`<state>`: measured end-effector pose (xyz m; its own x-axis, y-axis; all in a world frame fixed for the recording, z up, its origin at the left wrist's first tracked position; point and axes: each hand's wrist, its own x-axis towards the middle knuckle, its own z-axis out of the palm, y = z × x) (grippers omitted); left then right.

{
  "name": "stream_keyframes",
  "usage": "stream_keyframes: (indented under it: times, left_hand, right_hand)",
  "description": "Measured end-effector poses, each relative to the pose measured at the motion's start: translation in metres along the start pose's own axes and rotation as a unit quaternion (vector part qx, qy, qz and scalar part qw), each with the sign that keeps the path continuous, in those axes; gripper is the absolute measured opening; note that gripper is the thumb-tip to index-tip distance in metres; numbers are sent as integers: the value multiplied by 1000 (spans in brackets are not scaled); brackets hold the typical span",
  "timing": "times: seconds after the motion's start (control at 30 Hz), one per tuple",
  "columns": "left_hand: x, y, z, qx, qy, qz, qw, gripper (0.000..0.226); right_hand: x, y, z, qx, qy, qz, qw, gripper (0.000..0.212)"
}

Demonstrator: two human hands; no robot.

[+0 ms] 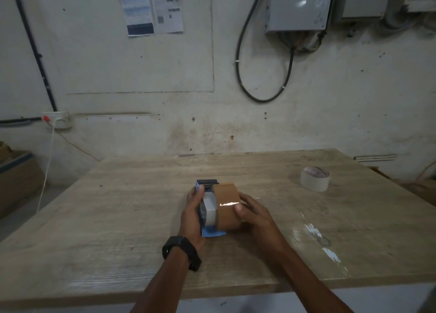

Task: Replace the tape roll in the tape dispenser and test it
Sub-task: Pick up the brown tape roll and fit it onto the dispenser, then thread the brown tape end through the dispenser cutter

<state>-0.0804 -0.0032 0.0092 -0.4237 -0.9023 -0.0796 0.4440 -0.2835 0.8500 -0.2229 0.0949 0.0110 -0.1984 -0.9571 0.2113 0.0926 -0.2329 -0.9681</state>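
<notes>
Left hand (192, 214) clasps the blue plastic tape dispenser (205, 209); right hand (251, 214) grips the brown tape roll (227, 205), likely seating it; next, thread tape forward.

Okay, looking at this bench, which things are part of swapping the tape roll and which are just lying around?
Part of the job:
- blue tape dispenser, held in the left hand
- brown tape roll, held by the right hand
- white tape roll lying apart on the table, probably the other roll in the swap

Just lying about:
- small ring on the table
- cardboard box at far left
</notes>
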Motion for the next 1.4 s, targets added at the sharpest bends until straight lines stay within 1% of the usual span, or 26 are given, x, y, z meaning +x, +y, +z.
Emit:
stream_keyframes:
  times: [0.07,0.1,0.17,0.23,0.3,0.37,0.43,0.5,0.53,0.6,0.63,0.7,0.77,0.87,1.03,1.2,1.4]
  left_hand:
    - [-1,0,2,27,-8,25,999,74]
    - [-2,1,3,39,-15,34,999,73]
    - [-4,3,5,50,-27,41,998,68]
    - [-3,3,4,48,-34,42,997,66]
    - [-3,3,3,36,-39,33,998,68]
    - [-4,5,2,25,-42,6,999,72]
    - [-4,7,2,37,-39,-15,998,81]
    - [-3,6,2,49,-27,-19,998,91]
    - [-3,7,2,49,-27,-19,998,91]
    - [-5,8,4,45,-38,-17,998,79]
    - [-6,8,4,41,-51,-17,998,71]
    - [-8,7,6,36,-66,-13,997,63]
    - [-9,7,7,43,-68,-6,997,61]
    - [-10,10,9,52,-59,-8,997,61]
    - [-12,11,9,71,-54,-2,996,63]
    - [-13,10,9,82,-53,3,995,64]
    - [-14,12,7,40,-84,-44,995,58]
  right_hand:
    - [-2,-3,3,14,-21,9,1000,45]
    - [-2,-4,5,18,-33,9,999,42]
    - [-4,-6,6,-1,-44,-8,999,37]
    - [-6,-10,8,-38,-46,-27,998,38]
    - [-9,-12,9,-69,-48,-54,995,38]
    - [-10,-13,11,-80,-47,-75,993,40]
    - [-9,-12,13,-93,-50,-90,990,47]
    - [-9,-11,13,-97,-42,-107,989,52]
    - [-9,-10,12,-86,-26,-117,989,50]
    - [-7,-14,11,-80,30,-134,987,43]
    - [-3,-17,10,-104,63,-146,982,39]
    - [7,-28,7,-166,88,-166,968,30]
    - [17,-42,7,-217,74,-162,960,22]
    - [25,-57,8,-272,48,-135,951,19]
    - [31,-64,8,-335,32,-143,931,9]
    - [36,-72,8,-402,4,-162,901,10]
    - [35,-78,12,-473,-13,-201,858,9]
